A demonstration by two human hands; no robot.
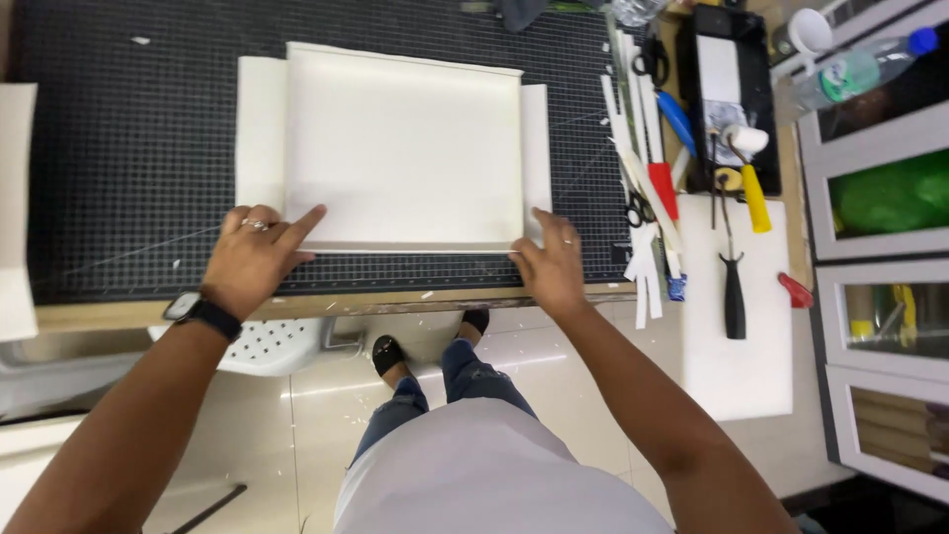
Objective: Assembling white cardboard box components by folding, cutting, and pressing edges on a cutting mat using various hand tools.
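Note:
A white sheet folded into a shallow tray shape (403,148) lies on a black gridded cutting mat (129,148), with flat flaps sticking out left and right. My left hand (255,257) presses on its near left corner, index finger stretched along the front edge; a ring and a black wristwatch show. My right hand (549,265) rests at the near right corner, fingers on the front edge and right flap. Neither hand grips anything.
Right of the mat lie white paper strips (643,188), scissors (640,210), a red-handled tool (662,188), a blue one (677,121) and a black tray (732,99) with a small roller (749,163). A white board (736,336), a bottle (860,69) and cabinets (885,297) stand further right. A white stool (272,344) is below the table edge.

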